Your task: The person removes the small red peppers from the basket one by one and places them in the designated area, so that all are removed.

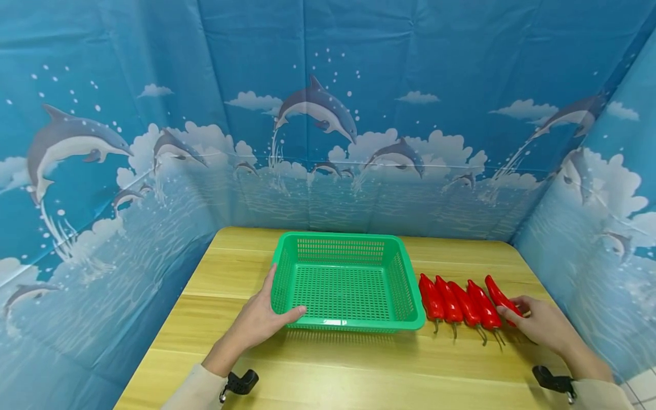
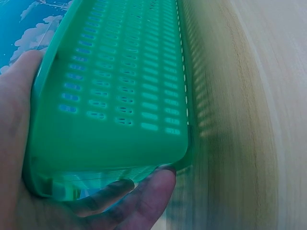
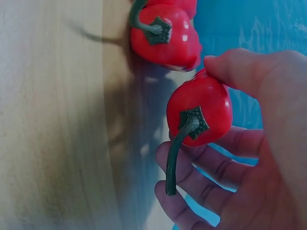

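A green plastic basket (image 1: 379,326) with slotted walls stands on the table, nothing inside it. My left hand (image 1: 261,316) grips its front left corner, the thumb over the rim and the fingers along the outer side, as the left wrist view of the basket wall (image 2: 110,143) shows. Right of the basket, several red peppers (image 1: 450,302) lie side by side, stems toward me. My right hand (image 1: 545,324) holds the rightmost red pepper (image 3: 201,103) between thumb and fingers. Its green stem (image 3: 173,167) hangs free in the right wrist view.
The wooden table (image 1: 359,376) reaches back to a blue curtain (image 1: 435,51) printed with dolphins, which also closes off both sides. A black wrist camera (image 1: 243,381) sits on the left wrist and another black camera (image 1: 550,378) on the right.
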{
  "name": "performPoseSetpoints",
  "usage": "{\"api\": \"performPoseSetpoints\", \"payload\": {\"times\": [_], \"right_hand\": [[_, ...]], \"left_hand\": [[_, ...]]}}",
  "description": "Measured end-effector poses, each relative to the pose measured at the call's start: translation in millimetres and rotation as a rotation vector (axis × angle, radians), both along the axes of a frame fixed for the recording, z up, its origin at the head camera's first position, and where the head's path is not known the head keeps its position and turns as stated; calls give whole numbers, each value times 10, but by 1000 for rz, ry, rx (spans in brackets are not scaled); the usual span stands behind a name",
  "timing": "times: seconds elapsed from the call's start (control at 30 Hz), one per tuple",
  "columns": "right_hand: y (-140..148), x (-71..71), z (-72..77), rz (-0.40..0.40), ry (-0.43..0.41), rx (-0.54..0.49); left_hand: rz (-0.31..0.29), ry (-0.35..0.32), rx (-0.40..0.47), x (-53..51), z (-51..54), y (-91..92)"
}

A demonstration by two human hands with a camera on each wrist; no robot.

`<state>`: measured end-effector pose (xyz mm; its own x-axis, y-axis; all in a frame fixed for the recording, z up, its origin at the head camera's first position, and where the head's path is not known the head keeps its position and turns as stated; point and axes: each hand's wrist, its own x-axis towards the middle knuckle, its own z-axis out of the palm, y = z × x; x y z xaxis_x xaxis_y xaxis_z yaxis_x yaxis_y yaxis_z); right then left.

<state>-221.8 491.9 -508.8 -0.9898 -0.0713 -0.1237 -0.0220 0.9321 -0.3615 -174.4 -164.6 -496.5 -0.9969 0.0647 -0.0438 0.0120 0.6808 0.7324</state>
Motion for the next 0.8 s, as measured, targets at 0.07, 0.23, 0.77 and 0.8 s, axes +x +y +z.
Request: {"api": "performPoseSetpoints", "payload": {"times": [0.07,0.23,0.77,0.8], "right_hand": [[10,1,-13,1,-17,9],[19,8,-52,-7,-42,4],[40,16,-110,-23,-75,-48],[43,16,-114,-25,-75,-46]], "left_hand": [[-1,0,0,-2,-2,-1],[-3,3,2,-1,-2,-1],[-6,6,-2,1,14,-3],[-6,5,-2,1,14,-3]]}}
